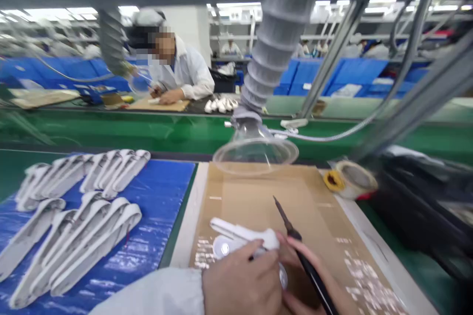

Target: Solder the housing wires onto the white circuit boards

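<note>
We see the white plastic housing just above the cardboard, pinched in the fingers of our left hand, with its long narrow end pointing away to the left. Our right hand carries the soldering iron, its fingers closed about the black handle; whether any of them also press on the housing, we cannot tell. We judge the housing to be light and stiff, with a smooth shell that may slip and slim ends that could mark or crack under a hard squeeze. We would grip it along the sides of its thicker rounded end, keeping off the pale round disc beside it, which looks easy to scratch. The iron is probably light too, but we would hold it only by the handle, since its bare metal tip may be hot
</note>
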